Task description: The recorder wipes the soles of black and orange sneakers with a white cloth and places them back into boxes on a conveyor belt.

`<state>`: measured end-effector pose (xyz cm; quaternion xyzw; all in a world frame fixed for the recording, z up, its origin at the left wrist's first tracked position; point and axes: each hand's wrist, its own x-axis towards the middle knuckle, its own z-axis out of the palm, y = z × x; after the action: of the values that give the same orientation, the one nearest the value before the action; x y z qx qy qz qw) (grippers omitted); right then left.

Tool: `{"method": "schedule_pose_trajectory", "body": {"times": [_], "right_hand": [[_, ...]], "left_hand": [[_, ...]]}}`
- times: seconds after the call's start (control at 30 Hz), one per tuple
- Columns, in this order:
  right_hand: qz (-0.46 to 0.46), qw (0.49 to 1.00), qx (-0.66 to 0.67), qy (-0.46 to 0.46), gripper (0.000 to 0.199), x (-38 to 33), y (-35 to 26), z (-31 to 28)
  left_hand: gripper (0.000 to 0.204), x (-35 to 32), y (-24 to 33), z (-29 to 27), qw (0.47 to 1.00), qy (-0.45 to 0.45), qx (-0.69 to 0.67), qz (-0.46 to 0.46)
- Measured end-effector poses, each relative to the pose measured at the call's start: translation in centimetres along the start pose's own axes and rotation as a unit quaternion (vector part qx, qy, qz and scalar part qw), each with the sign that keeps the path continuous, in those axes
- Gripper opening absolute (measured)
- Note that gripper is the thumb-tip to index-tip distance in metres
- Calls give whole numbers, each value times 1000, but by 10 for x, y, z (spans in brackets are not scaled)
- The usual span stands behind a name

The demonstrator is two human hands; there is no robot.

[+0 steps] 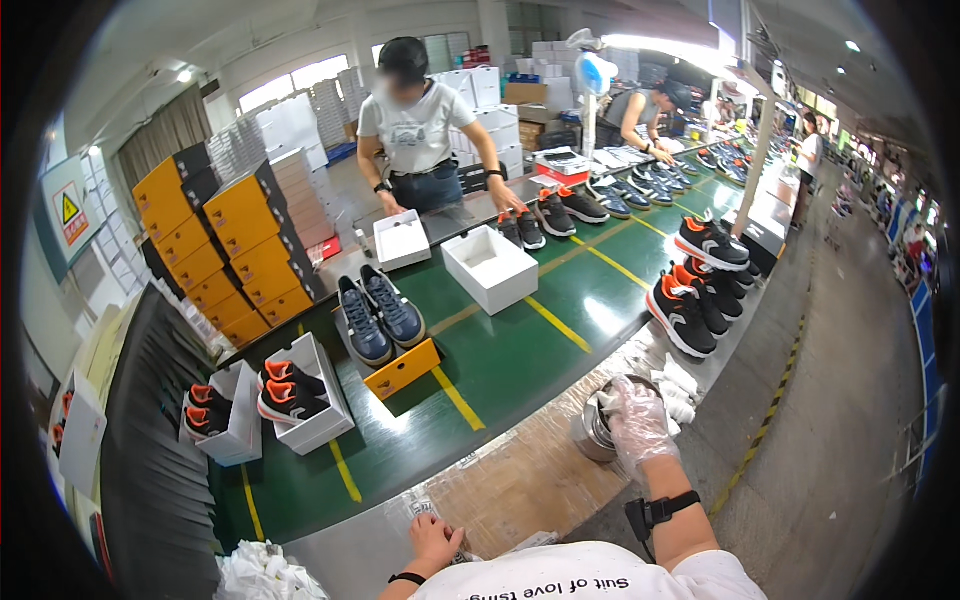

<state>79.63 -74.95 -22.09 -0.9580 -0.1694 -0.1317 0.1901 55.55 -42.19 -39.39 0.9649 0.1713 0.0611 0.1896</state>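
Note:
My right hand (640, 425), in a clear plastic glove, reaches down over a round metal can (592, 440) near the front edge of the work surface. Its fingertips dip inside the rim and are hidden. Beside the can lie crumpled white papers (678, 390). My left hand (436, 540) is bare and rests by the near edge of the brown cardboard (520, 490), fingers loosely spread, nothing visible in it. Across the belt, a pair of blue sneakers (380, 315) stands in an orange-fronted box (403, 370).
The green conveyor belt (500, 385) carries open white boxes (490, 270), two holding black-and-orange sneakers (292, 392). More black shoes (690, 310) stand right of me. A co-worker (415, 140) handles shoes opposite. Orange boxes (250, 235) are stacked at left; a white crumpled heap (262, 572) lies near left.

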Motion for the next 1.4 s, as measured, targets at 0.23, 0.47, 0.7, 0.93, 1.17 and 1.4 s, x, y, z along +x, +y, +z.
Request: {"method": "schedule_pose_trajectory", "body": {"times": [0.23,0.47,0.7,0.93,1.17,1.4], "right_hand": [[-4,1000,18,7,49,5,4,-8],[-42,999,13,31,52,13,25,7],[-42,998,6,35,46,14,33,8],[-17,999,22,17,48,16,31,-4],[-10,999,32,-37,49,32,14,-8],[-125,989,65,-42,32,121,11,67]], "left_hand": [[30,5,17,0,999,-29,4,-15],[30,6,22,8,1000,-14,23,-13],[29,9,29,11,1000,-16,22,-8],[30,16,33,16,1000,-12,22,0],[30,11,36,6,999,-23,25,-37],[27,24,50,23,999,3,36,-7]]}}
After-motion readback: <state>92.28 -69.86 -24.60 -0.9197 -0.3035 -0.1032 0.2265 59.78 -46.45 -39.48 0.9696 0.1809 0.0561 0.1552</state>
